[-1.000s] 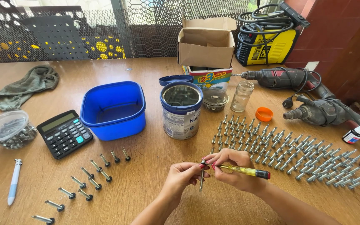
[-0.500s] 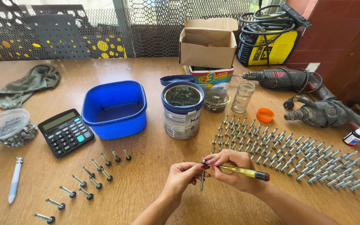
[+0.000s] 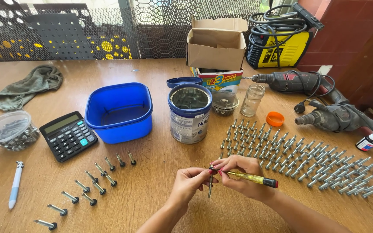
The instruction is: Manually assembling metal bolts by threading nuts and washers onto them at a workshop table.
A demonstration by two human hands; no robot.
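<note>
Yellow-handled screwdriver point(image 3: 250, 177) level, tip against upright grey bolt point(image 3: 210, 186), above table.

I have both forearms coming in from the bottom edge, angled toward each other so the hands meet in front of me. My left hand point(image 3: 189, 181) is curled, thumb and fingertips pinched together at the meeting point. My right hand point(image 3: 241, 174) lies knuckles up, fingers folded in a closed grip, its fingertips touching those of the left.

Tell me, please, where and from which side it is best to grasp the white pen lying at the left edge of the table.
Grip the white pen at mid-barrel, from above, fingers on its two long sides. It lies flat on the table, nearly lengthwise away from the person, with bare wood on both sides.
</note>
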